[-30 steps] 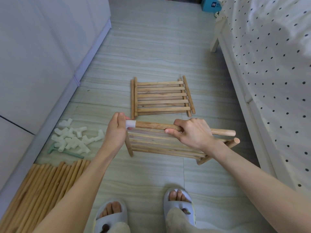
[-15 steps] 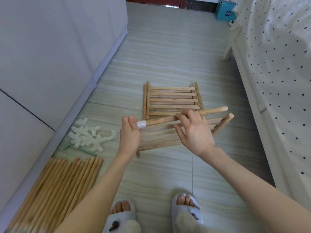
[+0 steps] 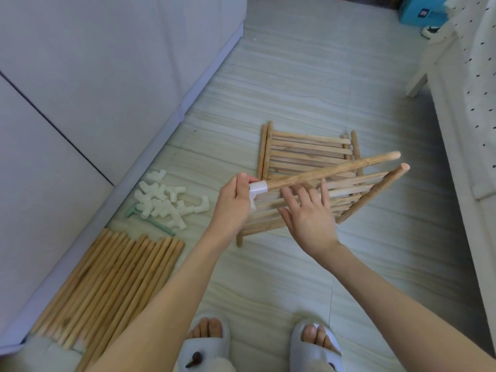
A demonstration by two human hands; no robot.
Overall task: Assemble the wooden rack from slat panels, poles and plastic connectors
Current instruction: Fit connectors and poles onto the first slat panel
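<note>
My left hand (image 3: 234, 204) grips a white plastic connector (image 3: 257, 187) that joins a wooden pole (image 3: 332, 169) to the near corner of a slat panel (image 3: 357, 191). The panel is lifted off the floor and tilted, its far end up to the right. My right hand (image 3: 308, 213) hovers in front of the panel with fingers spread and straight, holding nothing. Another slat panel (image 3: 303, 151) lies flat on the floor behind. A heap of white connectors (image 3: 163, 200) and a row of several poles (image 3: 107, 285) lie at the left.
A grey cabinet wall (image 3: 94, 76) runs along the left. A bed with a dotted white cover (image 3: 477, 89) stands on the right. A thin green tool (image 3: 150, 220) lies by the connectors. A blue box (image 3: 418, 12) sits far back. My slippered feet (image 3: 263, 345) are below.
My right hand let go of the pole and opened, drawing back toward me. The panel and pole tilted, far ends rising to the right. The left hand kept its grip on the connector.
</note>
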